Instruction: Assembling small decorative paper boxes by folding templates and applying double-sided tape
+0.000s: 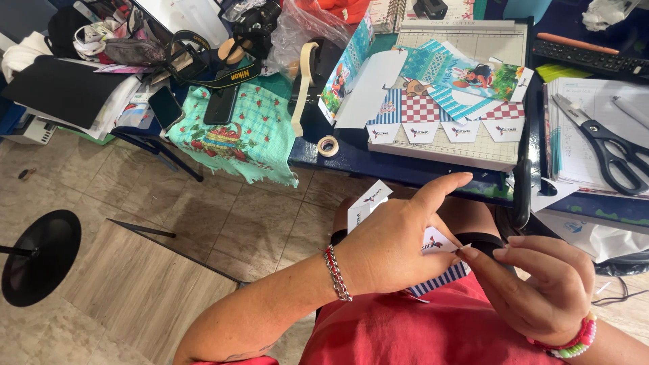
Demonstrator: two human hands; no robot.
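Over my lap, my left hand [395, 240] grips a small printed paper box cutout [434, 242] with white flaps and a blue striped part; one white flap [368, 203] sticks out behind the fingers. My right hand [541, 284] pinches the cutout's right flap with thumb and forefinger. A chain bracelet sits on my left wrist, a beaded one on my right. The middle of the cutout is hidden under my left hand.
A paper cutter board [473, 152] on the dark table carries more colourful printed cutouts [449, 88]. Black scissors [605, 145] lie on papers at the right. A tape roll [328, 145], a green cloth [236, 132], a phone, a camera and bags sit left. A black stool [40, 257] stands on the tiled floor.
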